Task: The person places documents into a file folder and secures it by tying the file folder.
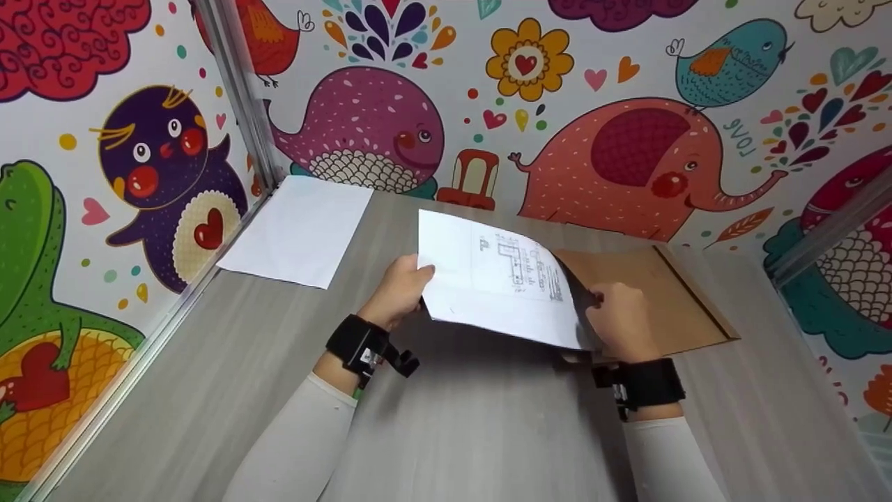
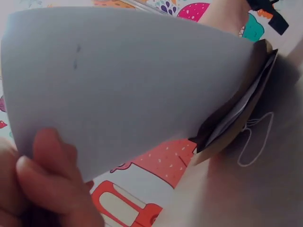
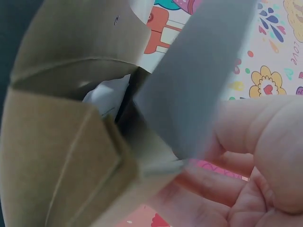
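Observation:
My left hand (image 1: pixel 398 291) pinches the left edge of a white sheet of paper (image 1: pixel 481 286) printed with a line drawing, thumb on top. The sheet bows, and its right end goes into the mouth of a brown paper document envelope (image 1: pixel 672 296). At that mouth, my right hand (image 1: pixel 622 321) grips the envelope's edge with curled fingers. In the left wrist view the envelope's opening (image 2: pixel 232 113) gapes, with pale paper inside and a white string (image 2: pixel 258 137) hanging from it. More white paper (image 3: pixel 106 97) shows within the envelope in the right wrist view.
Another white sheet (image 1: pixel 300 230) lies flat at the back left of the grey wood-grain table (image 1: pixel 474 432). Walls with cartoon animals (image 1: pixel 613 167) close off the back and sides, with a metal corner post (image 1: pixel 240 84) at the back left.

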Tool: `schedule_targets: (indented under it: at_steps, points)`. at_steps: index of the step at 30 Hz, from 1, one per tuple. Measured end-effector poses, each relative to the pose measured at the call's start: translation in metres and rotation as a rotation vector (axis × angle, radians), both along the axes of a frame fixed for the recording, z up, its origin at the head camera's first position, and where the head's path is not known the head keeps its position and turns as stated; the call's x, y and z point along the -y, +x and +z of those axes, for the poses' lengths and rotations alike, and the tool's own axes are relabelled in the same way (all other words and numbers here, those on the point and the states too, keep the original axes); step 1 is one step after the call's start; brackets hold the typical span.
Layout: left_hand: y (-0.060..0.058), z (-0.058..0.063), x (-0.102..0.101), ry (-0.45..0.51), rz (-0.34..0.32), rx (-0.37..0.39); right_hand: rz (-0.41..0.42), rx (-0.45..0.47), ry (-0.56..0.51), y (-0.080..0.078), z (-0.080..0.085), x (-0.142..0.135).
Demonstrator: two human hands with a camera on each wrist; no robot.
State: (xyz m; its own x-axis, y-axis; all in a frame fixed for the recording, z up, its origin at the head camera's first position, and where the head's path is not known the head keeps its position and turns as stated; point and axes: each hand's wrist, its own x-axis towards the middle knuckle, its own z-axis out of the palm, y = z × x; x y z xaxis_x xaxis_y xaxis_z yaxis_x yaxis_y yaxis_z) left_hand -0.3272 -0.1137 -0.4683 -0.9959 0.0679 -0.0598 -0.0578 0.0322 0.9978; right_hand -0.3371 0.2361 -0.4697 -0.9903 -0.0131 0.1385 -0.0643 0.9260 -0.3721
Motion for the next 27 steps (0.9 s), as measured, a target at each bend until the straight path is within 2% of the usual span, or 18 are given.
schedule_targets:
  at_steps: [6,11,22,27]
  points:
    - [-0.001,0.0,0.003,-0.005,-0.004,-0.014,-0.009,0.015,-0.003,0.001,0.001,0.002]
    - [0.001,-0.001,-0.003,0.02,0.002,-0.003,-0.006,0.043,-0.011,0.001,0.002,0.005]
    - [0.014,-0.016,-0.046,-0.008,0.049,0.005,0.092,-0.098,0.029,0.007,0.0,0.028]
    - [0.024,-0.027,-0.064,0.038,-0.004,0.006,0.136,-0.149,0.047,0.016,0.001,0.047]
